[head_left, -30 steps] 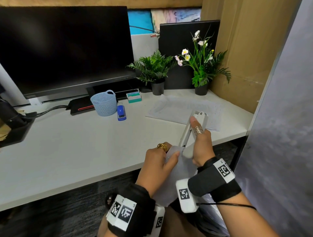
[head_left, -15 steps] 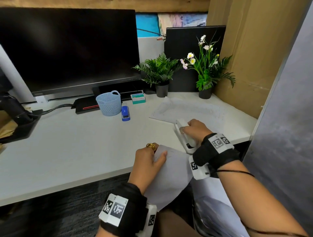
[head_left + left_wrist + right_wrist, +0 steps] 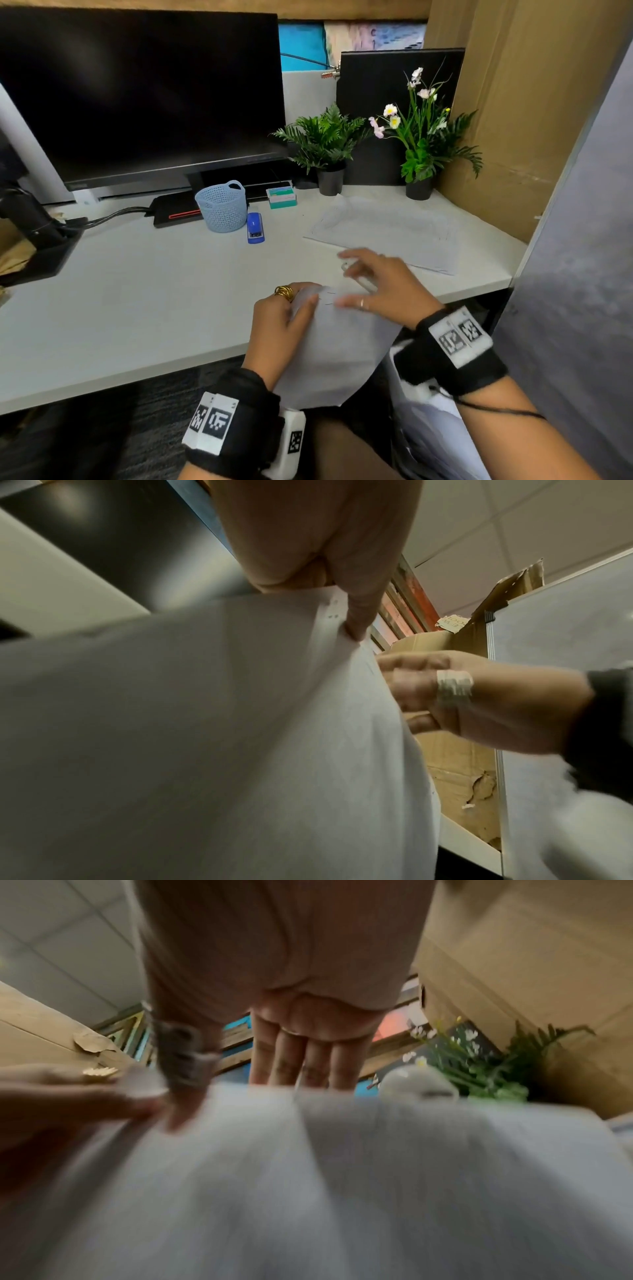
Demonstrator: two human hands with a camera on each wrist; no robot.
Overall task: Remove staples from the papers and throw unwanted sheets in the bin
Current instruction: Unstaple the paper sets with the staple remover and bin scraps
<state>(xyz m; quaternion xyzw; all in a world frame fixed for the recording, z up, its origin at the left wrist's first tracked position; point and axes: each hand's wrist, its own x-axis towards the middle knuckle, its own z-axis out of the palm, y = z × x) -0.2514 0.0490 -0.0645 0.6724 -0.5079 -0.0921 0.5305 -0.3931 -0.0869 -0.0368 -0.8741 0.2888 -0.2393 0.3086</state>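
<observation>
Hands at the near edge of a pale counter, seen from above. The left hand pinches the top corner of a white sheet of paper, thumb on top and fingers curled beneath; a gold ring shows on one finger. The sheet hangs off the counter edge toward the person's lap. In the left wrist view, small staple holes show near the pinched corner.

The right hand hovers just beside that same corner with fingers spread and relaxed, grasping nothing; its thumb tip lies at the paper's top edge, though motion blur hides whether it touches. Under its fingers lies a white staple remover, resting on the counter, partly hidden by the hand. Both wrists wear black bands with square printed markers.

Farther back on the right, a stack of papers lies flat on the counter. Left of it stand a small blue basket, a blue stapler just beside the basket, and a small green-and-white box. A dark monitor fills the back left. Two potted plants stand at the back, one leafy, the other with pale flowers. Below the right wrist, more white sheets show beside the person's lap.
</observation>
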